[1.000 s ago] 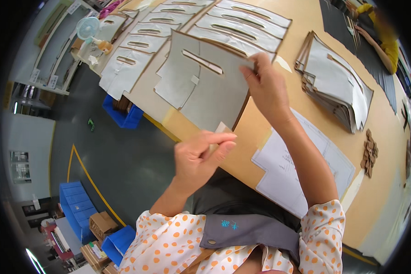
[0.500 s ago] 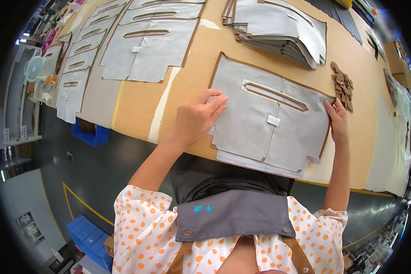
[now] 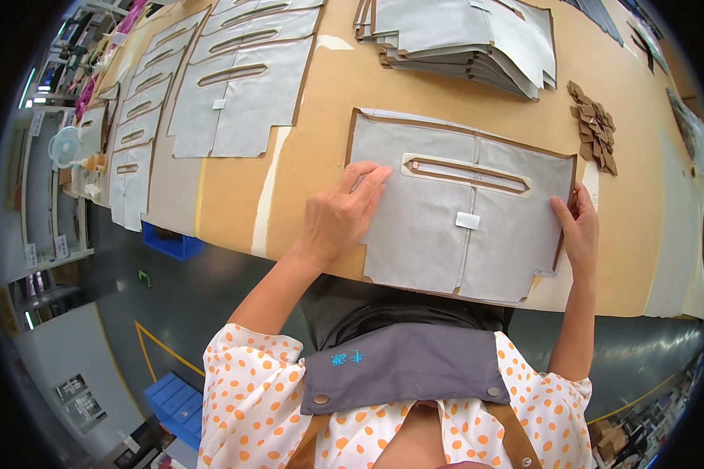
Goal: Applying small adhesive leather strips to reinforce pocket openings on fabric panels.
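A grey flat panel (image 3: 422,227) with brown edges lies on the table in front of me. It has a long brown-trimmed slot (image 3: 469,175) and a small white tab (image 3: 468,220) below it. My right hand (image 3: 579,230) grips the panel's right edge, thumb on top and the other fingers mostly hidden beyond the edge. My left hand (image 3: 338,215) is at the left edge, its fingers loosely stretched, with the tips over the grey surface. Along the panel's upper edge a thin strip of a white sheet (image 3: 403,117) shows.
A stack of similar grey panels (image 3: 454,35) stands beyond the work. Overlapping panels (image 3: 238,102) lie in rows at the left. Small brown pieces (image 3: 594,129) are heaped at the right. A blue bin (image 3: 172,242) sits below the table's edge.
The panel has shifted nearer to me over the white sheet, covering the sheet's near edge and showing a strip at the far edge. My left fingertips have come over the panel. The view has shifted slightly.
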Demonstrator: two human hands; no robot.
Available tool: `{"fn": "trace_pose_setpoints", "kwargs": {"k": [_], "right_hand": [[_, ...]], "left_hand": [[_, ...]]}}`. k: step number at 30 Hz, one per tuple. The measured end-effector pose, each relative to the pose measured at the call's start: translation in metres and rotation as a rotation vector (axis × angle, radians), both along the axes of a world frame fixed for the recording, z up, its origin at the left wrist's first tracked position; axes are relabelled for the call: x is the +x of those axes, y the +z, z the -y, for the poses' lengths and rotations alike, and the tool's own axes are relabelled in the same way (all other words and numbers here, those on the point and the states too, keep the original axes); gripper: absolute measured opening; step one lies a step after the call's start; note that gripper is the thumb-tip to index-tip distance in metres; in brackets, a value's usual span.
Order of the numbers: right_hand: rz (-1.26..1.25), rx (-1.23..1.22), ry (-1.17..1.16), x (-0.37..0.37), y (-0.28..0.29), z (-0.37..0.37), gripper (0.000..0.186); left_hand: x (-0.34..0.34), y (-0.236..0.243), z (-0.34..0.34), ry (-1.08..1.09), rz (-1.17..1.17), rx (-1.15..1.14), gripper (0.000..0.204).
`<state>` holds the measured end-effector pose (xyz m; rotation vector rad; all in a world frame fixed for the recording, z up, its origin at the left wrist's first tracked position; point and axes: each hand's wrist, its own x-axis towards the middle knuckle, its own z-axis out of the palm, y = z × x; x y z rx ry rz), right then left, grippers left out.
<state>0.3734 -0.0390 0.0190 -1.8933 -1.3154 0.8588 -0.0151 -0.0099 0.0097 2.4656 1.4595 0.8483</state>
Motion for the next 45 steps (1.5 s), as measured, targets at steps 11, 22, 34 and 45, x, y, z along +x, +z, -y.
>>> {"fn": "trace_pose_setpoints", "kwargs": {"k": [11, 22, 34, 45], "right_hand": [[0.043, -0.002, -0.009, -0.005, 0.003, 0.002, 0.045], [-0.073, 0.040, -0.078, 0.000, -0.002, 0.007, 0.053], [0.051, -0.011, -0.085, -0.005, 0.008, 0.012, 0.068], [0.075, -0.002, -0.087, -0.006, 0.008, 0.013, 0.068]], "left_hand": [[0.005, -0.009, -0.007, -0.037, -0.094, 0.005, 0.041], [0.007, -0.006, -0.009, -0.074, -0.189, -0.040, 0.048], [0.002, -0.005, -0.011, -0.076, -0.197, -0.028, 0.057], [0.002, -0.003, -0.013, -0.109, -0.189, -0.036, 0.055]]}}
